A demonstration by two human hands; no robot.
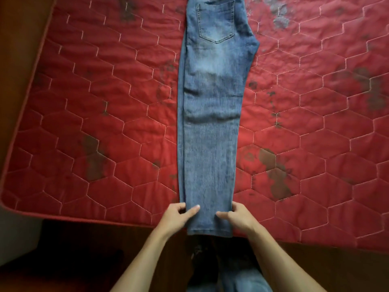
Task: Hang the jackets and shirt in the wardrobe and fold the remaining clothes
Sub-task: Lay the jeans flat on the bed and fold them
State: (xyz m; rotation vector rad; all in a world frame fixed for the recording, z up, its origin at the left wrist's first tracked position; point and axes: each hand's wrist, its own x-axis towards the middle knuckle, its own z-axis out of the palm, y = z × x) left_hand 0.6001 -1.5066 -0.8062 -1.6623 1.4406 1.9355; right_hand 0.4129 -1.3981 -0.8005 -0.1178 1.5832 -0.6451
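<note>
Red quilted mattress fills most of the view, with hexagon stitching and dark stains scattered over it, heaviest at the right and lower middle. Brown wood runs along the left side and also shows below the mattress's near edge.

Blue jeans lie flat on the mattress in the centre, folded lengthwise with one leg on top of the other. They run straight from the top of the frame down to the near edge. The waist end is cut off by the top of the frame. One back pocket faces up. The leg hems reach the near edge of the mattress, between the two hands. The denim is faded pale around the seat and thigh, with a few creases across the knee area.

Left hand grips the left edge of the legs just above the hem, thumb on top of the denim, fingers curled at the side. Right hand grips the right edge at about the same height, thumb laid on top, fingers curled round the edge. Both forearms come in from the bottom of the frame.

Bottom centre shows the person's own blue-trousered leg, with something dark beside it that cannot be made out.
</note>
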